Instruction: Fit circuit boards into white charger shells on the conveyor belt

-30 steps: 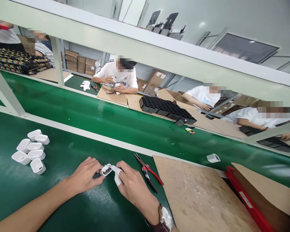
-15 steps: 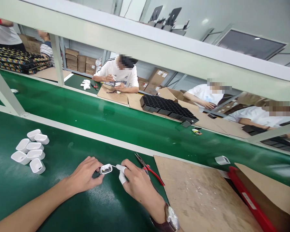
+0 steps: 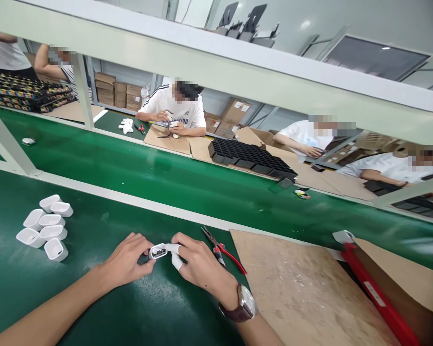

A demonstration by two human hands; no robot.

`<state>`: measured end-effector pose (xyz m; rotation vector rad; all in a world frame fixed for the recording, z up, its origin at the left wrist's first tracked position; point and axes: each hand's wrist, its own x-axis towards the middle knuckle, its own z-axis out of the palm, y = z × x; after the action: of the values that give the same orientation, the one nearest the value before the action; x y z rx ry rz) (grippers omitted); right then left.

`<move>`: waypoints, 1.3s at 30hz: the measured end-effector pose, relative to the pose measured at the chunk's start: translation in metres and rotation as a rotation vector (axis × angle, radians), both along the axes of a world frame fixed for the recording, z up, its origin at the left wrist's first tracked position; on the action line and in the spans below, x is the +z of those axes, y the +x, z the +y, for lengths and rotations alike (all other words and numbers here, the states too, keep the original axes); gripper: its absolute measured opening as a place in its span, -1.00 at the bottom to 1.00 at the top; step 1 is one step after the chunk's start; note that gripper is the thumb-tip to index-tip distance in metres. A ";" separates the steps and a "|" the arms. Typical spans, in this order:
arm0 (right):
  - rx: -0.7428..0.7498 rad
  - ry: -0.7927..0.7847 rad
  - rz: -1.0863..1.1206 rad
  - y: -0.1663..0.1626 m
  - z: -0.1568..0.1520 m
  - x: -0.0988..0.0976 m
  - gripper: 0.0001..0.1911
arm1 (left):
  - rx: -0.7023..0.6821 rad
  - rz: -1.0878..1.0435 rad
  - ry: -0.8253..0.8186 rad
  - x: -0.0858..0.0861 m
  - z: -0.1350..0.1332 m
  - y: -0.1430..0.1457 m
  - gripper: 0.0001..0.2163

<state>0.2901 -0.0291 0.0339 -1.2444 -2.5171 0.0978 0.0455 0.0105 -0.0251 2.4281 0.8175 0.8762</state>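
My left hand (image 3: 132,254) grips a small white oval plastic housing (image 3: 152,256) between thumb and fingers, its open end tilted up toward me. Dark electronic parts (image 3: 159,252) show inside it. White finger cots cover the thumb and index finger of my right hand (image 3: 198,262). Those fingertips are bent together at the housing's right rim; whatever they pinch is hidden. Just right of this hand, red-handled long-nose pliers (image 3: 220,248) lie on the green table (image 3: 104,317).
Several empty white housings (image 3: 52,231) stand at the left. A cardboard sheet (image 3: 285,283) and a red-edged bin (image 3: 378,298) lie right. Beyond a pale rail, a green conveyor belt (image 3: 166,178) carries loose parts. Co-workers sit across it, near a black tray (image 3: 250,156).
My right hand has moved left, bringing its fingertips to the housing's rim; the thin line between them no longer shows. Loose items on the belt have shifted right. My left hand stays put.
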 end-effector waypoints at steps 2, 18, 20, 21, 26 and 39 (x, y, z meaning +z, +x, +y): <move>0.012 0.013 -0.101 -0.004 0.000 0.005 -0.81 | 0.008 0.005 0.005 -0.001 0.000 0.000 -0.93; -0.515 0.029 -0.102 0.043 -0.026 -0.043 -0.69 | -0.038 -0.028 0.140 0.001 -0.001 -0.008 -0.70; -0.546 0.021 -0.195 0.040 -0.029 -0.051 -0.72 | -0.041 -0.031 0.201 -0.002 0.000 -0.007 -0.77; -0.554 0.023 -0.218 0.038 -0.030 -0.052 -0.75 | -0.035 -0.031 0.217 -0.003 0.000 -0.006 -0.78; -0.540 0.036 -0.226 0.025 -0.025 -0.040 -0.79 | -0.054 -0.023 0.236 -0.006 -0.002 -0.004 -0.77; -0.147 -0.035 -0.145 -0.015 -0.001 -0.033 -0.88 | -0.015 0.004 0.151 0.019 0.009 0.002 -0.92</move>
<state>0.2750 -0.0304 0.0012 -1.4961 -2.5437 0.0175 0.0472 0.0194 -0.0062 2.5628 0.7580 0.9593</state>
